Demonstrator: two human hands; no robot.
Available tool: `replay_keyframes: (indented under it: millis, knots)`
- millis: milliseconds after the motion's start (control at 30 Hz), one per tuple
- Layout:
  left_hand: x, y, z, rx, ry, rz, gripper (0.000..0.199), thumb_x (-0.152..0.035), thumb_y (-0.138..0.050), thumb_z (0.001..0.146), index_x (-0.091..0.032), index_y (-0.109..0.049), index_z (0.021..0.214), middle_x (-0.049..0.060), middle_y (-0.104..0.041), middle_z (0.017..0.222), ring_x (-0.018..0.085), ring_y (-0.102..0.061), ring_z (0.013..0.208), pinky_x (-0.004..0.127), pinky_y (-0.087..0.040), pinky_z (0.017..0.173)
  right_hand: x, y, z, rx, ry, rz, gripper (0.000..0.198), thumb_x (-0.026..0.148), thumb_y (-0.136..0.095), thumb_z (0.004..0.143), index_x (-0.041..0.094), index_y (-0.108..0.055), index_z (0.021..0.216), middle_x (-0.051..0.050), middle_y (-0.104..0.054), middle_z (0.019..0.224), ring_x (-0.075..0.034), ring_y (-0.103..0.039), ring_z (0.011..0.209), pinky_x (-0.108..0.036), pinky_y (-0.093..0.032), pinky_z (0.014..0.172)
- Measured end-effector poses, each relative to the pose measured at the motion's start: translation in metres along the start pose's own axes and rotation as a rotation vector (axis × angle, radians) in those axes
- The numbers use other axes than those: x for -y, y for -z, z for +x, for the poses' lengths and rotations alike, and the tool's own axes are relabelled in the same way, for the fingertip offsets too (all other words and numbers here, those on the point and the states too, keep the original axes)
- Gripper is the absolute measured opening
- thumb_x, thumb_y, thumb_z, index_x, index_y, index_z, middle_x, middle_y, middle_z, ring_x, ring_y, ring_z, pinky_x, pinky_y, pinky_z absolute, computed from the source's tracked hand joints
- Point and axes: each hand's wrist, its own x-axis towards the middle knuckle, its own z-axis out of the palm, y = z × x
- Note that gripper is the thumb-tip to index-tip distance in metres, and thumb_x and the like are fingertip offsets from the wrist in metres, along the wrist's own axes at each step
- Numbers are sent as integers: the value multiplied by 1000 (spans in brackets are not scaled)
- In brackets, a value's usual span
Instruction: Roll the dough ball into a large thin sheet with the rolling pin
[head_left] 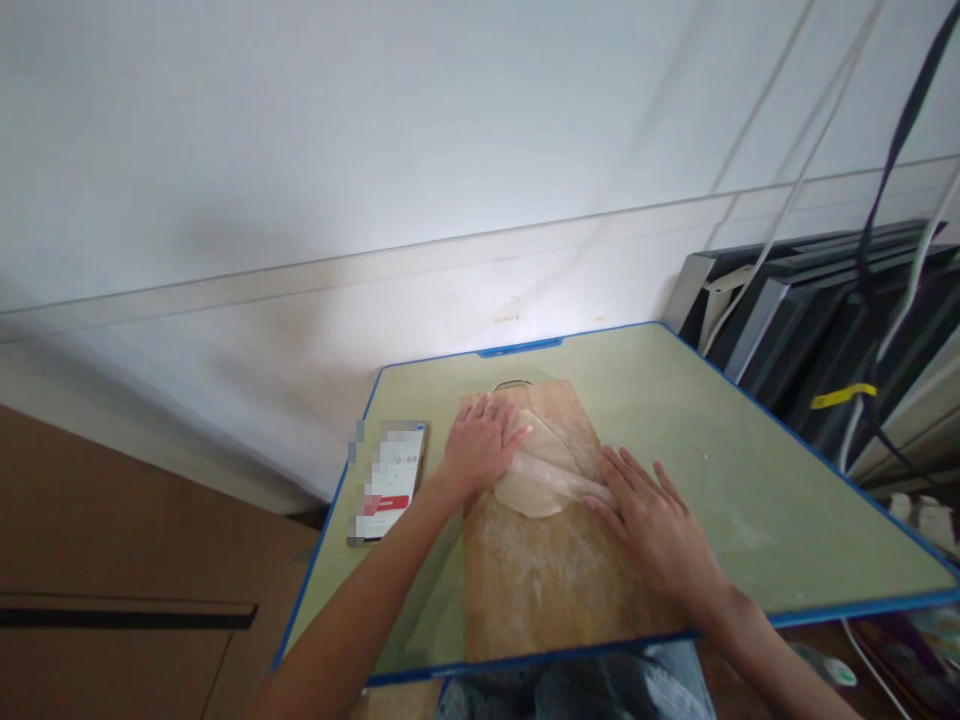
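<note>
A pale rolling pin point(559, 478) lies slantwise across a flat, roughly round sheet of dough point(529, 500). Beneath the dough is a floured wooden board point(544, 575). My left hand point(481, 445) rests over the pin's left end, fingers stretched forward and the thumb pointing right above the dough. At the pin's right end, my right hand point(649, 515) lies with its fingers spread and its palm down. Both ends of the pin are hidden under my hands. Dough shows on both sides of the pin.
The board sits on a green folding table point(750, 500) with a blue edge. Left of the board lies a phone point(397, 470) with a timer showing. Dark flat panels point(810, 320) lean at the right, with hanging cables point(889, 170). A white wall point(450, 130) stands behind.
</note>
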Motion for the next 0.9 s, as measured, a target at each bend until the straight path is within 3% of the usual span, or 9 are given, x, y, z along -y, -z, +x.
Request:
replay_keyframes:
  millis: [167, 300, 400, 600, 733, 900]
  knots:
    - [3, -2, 39, 105, -47, -142, 57, -52, -20, 94, -17, -40, 135, 9, -43, 140, 25, -31, 134, 40, -27, 108, -13, -12, 2, 10, -23, 101, 45, 36, -26, 94, 19, -55, 124, -10, -53, 131, -27, -43, 125, -48, -42, 97]
    - [2, -8, 66, 156, -45, -190, 61, -55, -14, 93, -19, -39, 136, 8, -42, 141, 22, -33, 133, 38, -27, 108, -26, -26, -1, -47, 69, 240, 44, 29, -27, 94, 16, -52, 128, -11, -49, 135, -25, -34, 131, -48, -41, 99]
    - [3, -16, 78, 183, 3, -223, 63, -55, -9, 93, -18, -36, 137, 10, -39, 143, 23, -30, 135, 41, -27, 108, -30, -25, 3, -66, 56, 296, 44, 31, -29, 94, 13, -55, 124, -14, -49, 134, -24, -36, 129, -46, -42, 100]
    - [4, -22, 77, 234, 110, -255, 63, -56, -8, 92, -22, -43, 133, 9, -39, 143, 28, -26, 136, 48, -27, 106, -32, -9, 22, -5, -19, 353, 48, 36, -27, 95, 9, -53, 125, -13, -47, 135, -21, -36, 128, -41, -38, 103]
    - [3, -22, 69, 235, 189, -250, 69, -57, -5, 91, -15, -35, 138, 15, -31, 146, 32, -19, 138, 52, -25, 106, -34, 0, 29, 33, -3, 370, 56, 40, -22, 94, 3, -51, 126, -15, -48, 133, -21, -39, 126, -39, -38, 103]
    - [1, -23, 60, 216, 218, -226, 69, -58, -8, 91, -16, -31, 141, 15, -27, 148, 31, -15, 139, 51, -23, 107, -32, 4, 27, 84, 25, 420, 54, 40, -25, 94, 6, -50, 128, -13, -48, 134, -20, -40, 126, -37, -37, 103]
